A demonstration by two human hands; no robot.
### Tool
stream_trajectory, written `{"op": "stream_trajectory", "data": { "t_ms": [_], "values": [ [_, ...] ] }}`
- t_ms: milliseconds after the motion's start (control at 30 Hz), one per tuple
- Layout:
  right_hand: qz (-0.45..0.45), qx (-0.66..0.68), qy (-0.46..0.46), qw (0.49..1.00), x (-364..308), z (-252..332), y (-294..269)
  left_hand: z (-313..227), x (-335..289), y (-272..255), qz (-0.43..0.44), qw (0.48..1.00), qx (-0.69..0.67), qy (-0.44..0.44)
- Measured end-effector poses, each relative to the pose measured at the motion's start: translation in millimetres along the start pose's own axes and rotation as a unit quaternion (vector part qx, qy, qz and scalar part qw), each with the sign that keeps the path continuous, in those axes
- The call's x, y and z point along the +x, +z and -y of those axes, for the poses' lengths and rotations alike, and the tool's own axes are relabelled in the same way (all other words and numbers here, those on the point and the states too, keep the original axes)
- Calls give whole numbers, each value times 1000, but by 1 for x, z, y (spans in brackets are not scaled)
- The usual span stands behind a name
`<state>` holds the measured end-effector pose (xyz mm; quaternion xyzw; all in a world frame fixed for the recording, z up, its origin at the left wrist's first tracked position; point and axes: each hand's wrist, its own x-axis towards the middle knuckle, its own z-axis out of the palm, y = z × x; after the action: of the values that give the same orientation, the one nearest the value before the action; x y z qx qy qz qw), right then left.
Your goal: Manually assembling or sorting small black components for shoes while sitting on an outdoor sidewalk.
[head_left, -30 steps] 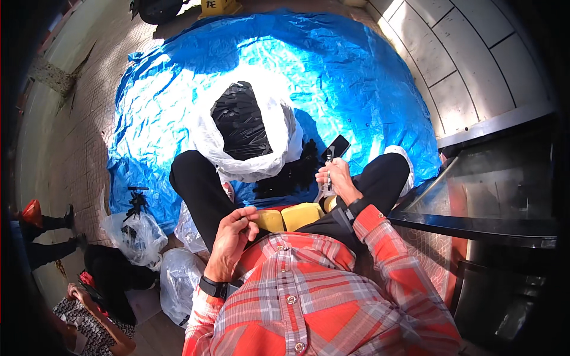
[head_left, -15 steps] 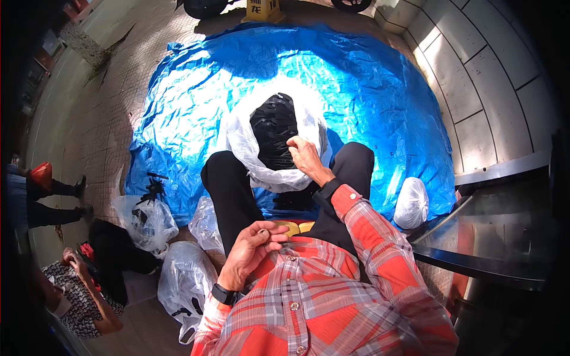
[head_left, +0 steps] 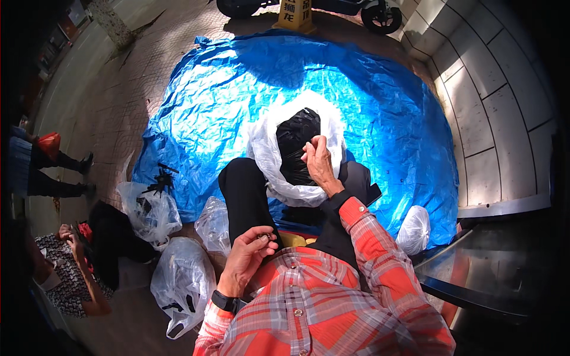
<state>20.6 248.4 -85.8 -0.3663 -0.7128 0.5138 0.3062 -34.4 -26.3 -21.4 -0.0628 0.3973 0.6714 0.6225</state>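
1. The white bag (head_left: pixel 264 148) stands open on the blue sheet (head_left: pixel 404 148), close to the near edge and roughly midway between the left and right edges; I see black strips (head_left: pixel 295 133) heaped inside.
2. Working at that mouth, I'd bring the fingertips in from above, over the open middle, so the loose plastic rim doesn't snag or fold inward.
3. I'd favour a light pinch on one strip at a time; they lie packed together and could, I judge, drag their neighbours along.
4. My right hand (head_left: pixel 321 164) is over the right part of the bag's mouth, forearm slanting up and leftward, fingers curled toward the thumb. I cannot tell whether they grasp anything.
5. My left hand (head_left: pixel 248 252) sits low by the lap, palm turned inward, thumb and fingertips pinching a small dark thing (head_left: pixel 265 235) too tiny for me to identify.
6. I'd leave that pinch snug and clear of the shirt (head_left: pixel 297 285).
7. A tied bag (head_left: pixel 414 230) rests by the sheet's near right corner, well apart from both hands.
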Motion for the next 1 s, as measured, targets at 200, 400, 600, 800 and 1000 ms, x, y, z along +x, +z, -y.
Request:
{"op": "stream_trajectory", "data": {
  "t_ms": [200,400,600,800,1000],
  "values": [
    [105,219,92,966,-65,43,-30,-13,16,23,37,999,32,14],
    [157,110,148,970,-118,61,-42,-16,20,37,37,997,59,45],
    [170,44,114,978,-141,67,-41,-12,19,36,37,990,119,65],
    [158,56,84,982,-149,85,-20,-11,7,19,13,992,83,99],
    [151,129,215,956,-156,71,-29,-2,12,11,65,995,45,65]
  ]
}}
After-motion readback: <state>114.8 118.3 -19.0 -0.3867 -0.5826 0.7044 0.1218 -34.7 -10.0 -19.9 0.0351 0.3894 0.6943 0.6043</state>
